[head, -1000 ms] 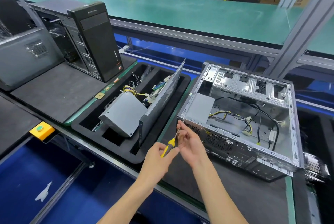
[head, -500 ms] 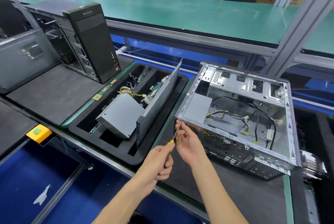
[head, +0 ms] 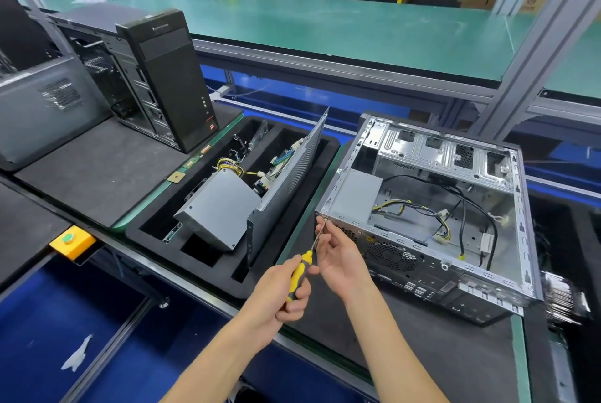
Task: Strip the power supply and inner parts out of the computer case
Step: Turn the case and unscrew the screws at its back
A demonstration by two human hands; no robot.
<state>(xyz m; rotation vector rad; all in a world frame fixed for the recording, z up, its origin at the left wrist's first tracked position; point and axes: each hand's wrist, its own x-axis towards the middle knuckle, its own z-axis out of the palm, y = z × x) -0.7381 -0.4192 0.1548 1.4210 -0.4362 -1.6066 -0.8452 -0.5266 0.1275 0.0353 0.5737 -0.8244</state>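
Observation:
An open silver computer case (head: 487, 275) lies on its side on the black mat. A grey power supply (head: 356, 196) sits in its near left corner, with yellow and black cables (head: 422, 210) loose inside. My left hand (head: 279, 292) grips a yellow-and-black screwdriver (head: 300, 269). Its tip meets the case's rear left corner. My right hand (head: 341, 259) pinches the thin shaft near the tip.
A black foam tray (head: 153, 227) to the left holds a removed power supply (head: 221, 210), a side panel (head: 292, 171) and a circuit board. A black tower (head: 162, 77) stands further left. A yellow button box (head: 72, 240) juts from the bench edge.
The screwdriver tip has risen to the case's rear left corner. My left hand slid back down the handle, and my right hand moved up along the shaft.

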